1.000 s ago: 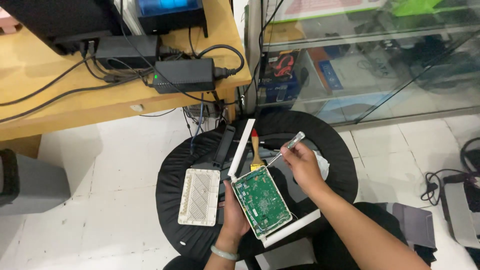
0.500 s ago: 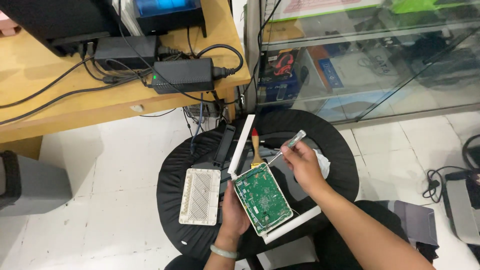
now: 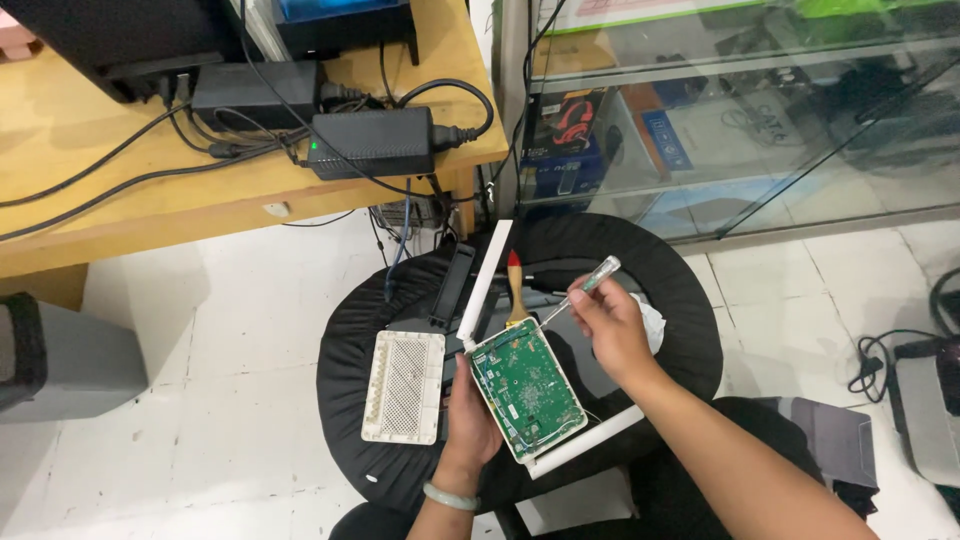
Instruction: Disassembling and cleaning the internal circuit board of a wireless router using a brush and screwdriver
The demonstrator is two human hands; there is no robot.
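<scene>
My left hand grips the left edge of an opened white router base with a green circuit board inside; two white antennas stick out of it, one up and one down to the right. My right hand pinches a screwdriver with a clear handle, its tip down at the board's top corner. A small brush with a red-tipped wooden handle lies just above the board. The router's vented white cover rests to the left on the round black stool top.
A wooden desk stands behind, carrying black power bricks and cables. A glass display case is at the right. A grey box sits on the tiled floor at left, more cables and a device at right.
The board in my left hand has shifted slightly up and left. My right hand with the screwdriver has barely moved.
</scene>
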